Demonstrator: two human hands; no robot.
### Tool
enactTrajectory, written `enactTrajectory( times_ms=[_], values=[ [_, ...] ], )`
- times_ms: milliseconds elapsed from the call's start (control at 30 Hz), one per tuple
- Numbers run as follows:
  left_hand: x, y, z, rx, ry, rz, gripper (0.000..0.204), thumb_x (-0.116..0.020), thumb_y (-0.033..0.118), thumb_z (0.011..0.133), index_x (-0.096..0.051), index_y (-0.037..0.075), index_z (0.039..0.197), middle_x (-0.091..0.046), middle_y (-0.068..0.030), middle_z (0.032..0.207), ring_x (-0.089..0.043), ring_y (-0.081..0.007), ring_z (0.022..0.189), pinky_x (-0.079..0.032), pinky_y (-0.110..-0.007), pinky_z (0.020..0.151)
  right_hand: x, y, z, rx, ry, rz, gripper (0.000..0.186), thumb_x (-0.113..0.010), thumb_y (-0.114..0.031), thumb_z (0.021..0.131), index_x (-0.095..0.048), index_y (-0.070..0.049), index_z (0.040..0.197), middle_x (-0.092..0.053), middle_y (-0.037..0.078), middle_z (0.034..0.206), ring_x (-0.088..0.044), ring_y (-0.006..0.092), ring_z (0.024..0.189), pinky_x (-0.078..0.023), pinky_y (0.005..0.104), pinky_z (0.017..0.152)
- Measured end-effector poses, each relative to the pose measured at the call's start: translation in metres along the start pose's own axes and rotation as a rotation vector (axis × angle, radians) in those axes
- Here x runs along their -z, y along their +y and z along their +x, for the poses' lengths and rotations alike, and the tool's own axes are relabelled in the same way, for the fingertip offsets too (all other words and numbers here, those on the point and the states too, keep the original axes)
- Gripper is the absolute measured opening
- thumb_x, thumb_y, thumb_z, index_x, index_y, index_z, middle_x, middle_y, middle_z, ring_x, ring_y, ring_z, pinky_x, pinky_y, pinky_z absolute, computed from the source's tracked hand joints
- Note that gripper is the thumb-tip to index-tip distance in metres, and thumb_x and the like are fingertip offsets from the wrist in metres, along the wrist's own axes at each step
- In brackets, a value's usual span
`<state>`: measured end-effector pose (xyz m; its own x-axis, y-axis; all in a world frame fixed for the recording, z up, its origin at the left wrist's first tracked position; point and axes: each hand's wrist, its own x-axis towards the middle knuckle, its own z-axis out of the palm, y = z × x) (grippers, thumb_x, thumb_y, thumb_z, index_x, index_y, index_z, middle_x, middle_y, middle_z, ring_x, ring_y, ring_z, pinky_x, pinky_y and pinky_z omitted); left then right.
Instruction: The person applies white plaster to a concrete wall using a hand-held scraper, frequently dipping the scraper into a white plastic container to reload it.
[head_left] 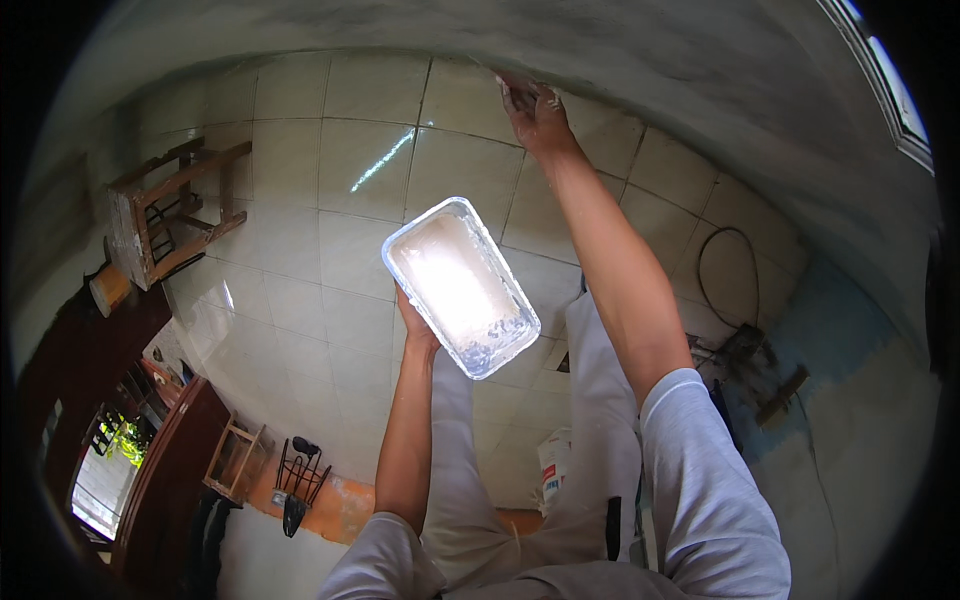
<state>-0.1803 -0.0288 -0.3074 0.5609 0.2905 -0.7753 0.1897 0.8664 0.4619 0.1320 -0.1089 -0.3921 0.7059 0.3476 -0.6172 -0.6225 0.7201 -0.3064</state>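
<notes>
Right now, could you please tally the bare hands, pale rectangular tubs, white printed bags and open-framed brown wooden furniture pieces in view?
Bare hands: 2 (left hand, right hand)
Pale rectangular tub: 1
White printed bag: 1
Open-framed brown wooden furniture pieces: 2 (upper-left piece, lower-left piece)
Total: 6

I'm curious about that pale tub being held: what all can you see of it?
The rectangular tub is open-topped, with rounded corners and a white-smeared rim; it looks like plastic. Inside is pale material, washed out by glare, with patchy grey-white residue toward its lower-right end. It lies diagonally in view, above the tiled floor, held from its left side by the left hand's grip.
</notes>
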Motion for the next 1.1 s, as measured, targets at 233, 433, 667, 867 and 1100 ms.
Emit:
enactTrajectory(
  times_ms=[233,433,667,867,1100],
  values=[
    [0.011,0.002,-0.002,0.007,-0.013,-0.029,0.066,-0.027,0.058,0.096,-0.039,0.008,0.137,-0.054,-0.0117,0.126,-0.057,-0.0254,0.112,-0.052,-0.040,0.092,-0.031,-0.043,0.003,0.095,0.176,0.477,0.021,-0.046,-0.009,0.095,-0.052,0.010,0.102,-0.059,0.016,0.099,-0.058,0.0277,0.095,-0.054,0.0354,0.087],
    [0.021,0.006,-0.002,0.054,-0.015,0.025,0.069,-0.027,0.060,0.095,-0.041,0.007,0.136,-0.055,-0.0117,0.126,-0.057,-0.0243,0.113,-0.051,-0.038,0.093,0.012,-0.124,-0.057,0.318,0.279,0.400,0.020,-0.045,-0.005,0.087,-0.057,0.008,0.096,-0.064,0.017,0.091,-0.064,0.0241,0.084,-0.058,0.0275,0.073],
    [-0.009,0.008,-0.001,0.059,0.019,0.078,0.072,-0.028,0.063,0.094,-0.042,0.005,0.135,-0.054,-0.0122,0.127,-0.057,-0.0244,0.113,-0.049,-0.037,0.095,0.075,-0.095,-0.043,0.280,0.397,0.226,0.021,-0.042,-0.008,0.092,-0.054,0.006,0.103,-0.062,0.019,0.099,-0.064,0.0254,0.086,-0.059,0.0277,0.073],
    [-0.004,0.009,0.003,0.038,0.037,0.092,0.072,-0.027,0.062,0.095,-0.041,0.006,0.136,-0.054,-0.0121,0.128,-0.056,-0.0248,0.114,-0.049,-0.037,0.095,0.036,-0.029,0.020,0.095,0.461,0.063,0.022,-0.046,-0.012,0.096,-0.053,0.007,0.103,-0.061,0.017,0.103,-0.061,0.0253,0.094,-0.055,0.0348,0.085],
    [0.006,-0.008,0.008,0.157,0.104,-0.159,0.072,-0.027,0.062,0.095,-0.041,0.006,0.137,-0.053,-0.0121,0.128,-0.056,-0.0250,0.115,-0.049,-0.037,0.095,0.077,-0.152,0.008,0.277,0.196,0.197,0.022,-0.047,-0.014,0.094,-0.055,0.007,0.096,-0.060,0.017,0.098,-0.059,0.0263,0.090,-0.057,0.0316,0.080]
  ],
)
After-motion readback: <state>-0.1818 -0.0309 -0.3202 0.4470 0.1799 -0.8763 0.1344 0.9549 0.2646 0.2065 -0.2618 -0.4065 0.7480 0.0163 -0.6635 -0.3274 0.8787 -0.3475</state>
